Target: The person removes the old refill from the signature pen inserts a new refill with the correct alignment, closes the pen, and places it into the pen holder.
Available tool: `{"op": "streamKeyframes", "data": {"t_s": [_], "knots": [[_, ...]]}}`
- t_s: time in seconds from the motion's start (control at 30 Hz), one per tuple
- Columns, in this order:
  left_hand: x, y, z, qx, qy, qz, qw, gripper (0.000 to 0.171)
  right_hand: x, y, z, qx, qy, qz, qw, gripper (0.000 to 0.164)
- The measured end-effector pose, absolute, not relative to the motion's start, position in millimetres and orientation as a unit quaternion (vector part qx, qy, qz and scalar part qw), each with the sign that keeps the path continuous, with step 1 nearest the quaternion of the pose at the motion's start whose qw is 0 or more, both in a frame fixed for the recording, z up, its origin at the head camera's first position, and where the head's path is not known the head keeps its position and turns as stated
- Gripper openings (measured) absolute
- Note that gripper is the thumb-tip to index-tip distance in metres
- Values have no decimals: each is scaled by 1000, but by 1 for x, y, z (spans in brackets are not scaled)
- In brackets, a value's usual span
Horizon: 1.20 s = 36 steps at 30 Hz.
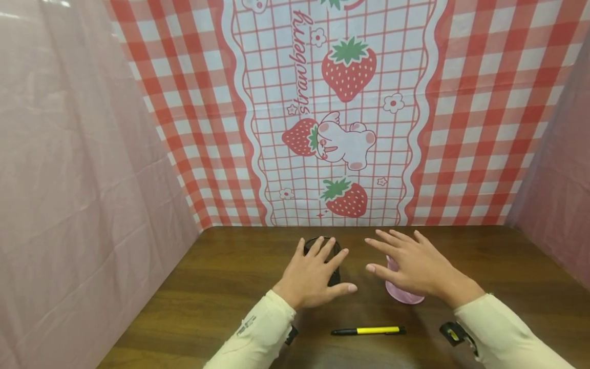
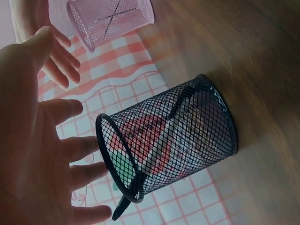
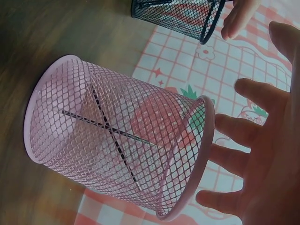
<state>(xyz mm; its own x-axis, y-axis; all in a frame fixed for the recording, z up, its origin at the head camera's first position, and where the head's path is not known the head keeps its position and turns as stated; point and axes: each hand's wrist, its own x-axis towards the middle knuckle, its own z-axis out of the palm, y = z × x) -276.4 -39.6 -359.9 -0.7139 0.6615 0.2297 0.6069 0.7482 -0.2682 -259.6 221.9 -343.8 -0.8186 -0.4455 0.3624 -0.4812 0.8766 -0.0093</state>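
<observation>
My left hand [image 1: 313,274] is spread, palm down, over a black mesh pen holder [image 2: 168,138], with its fingertips close by the rim. A pen [image 2: 123,206] leans inside that holder, one black end poking past the rim. Over a pink mesh pen holder [image 3: 117,136] hovers my right hand [image 1: 419,266], its fingers loosely spread beside the rim. Two dark crossed lines show through the pink mesh. Both holders stand upright on the table, partly hidden by the hands in the head view. Neither hand grips anything.
A yellow and black pen [image 1: 369,331] lies on the wooden table [image 1: 207,297], in front of the holders. A red checked strawberry cloth [image 1: 341,154] hangs at the back. Pink curtains [image 1: 83,179] enclose the sides.
</observation>
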Motion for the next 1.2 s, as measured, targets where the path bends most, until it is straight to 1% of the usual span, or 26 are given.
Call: {"op": "streamKeyframes", "data": {"t_s": [0.3, 0.53, 0.8, 1.0, 1.2], "knots": [[-274, -38, -361, -354, -916, 90, 168, 76, -257, 221, -347, 261, -946, 68, 182, 68], [-274, -38, -366, -381, -898, 70, 207, 70, -256, 220, -351, 269, -942, 71, 186, 66], [-275, -35, -369, -394, -887, 63, 231, 65, -254, 221, -352, 287, -937, 52, 191, 58], [-272, -33, -370, -406, -884, 59, 225, 62, -255, 219, -357, 310, -927, 52, 206, 55], [-270, -31, -373, -432, -865, 45, 251, 53, -254, 217, -360, 323, -919, 43, 223, 53]]}}
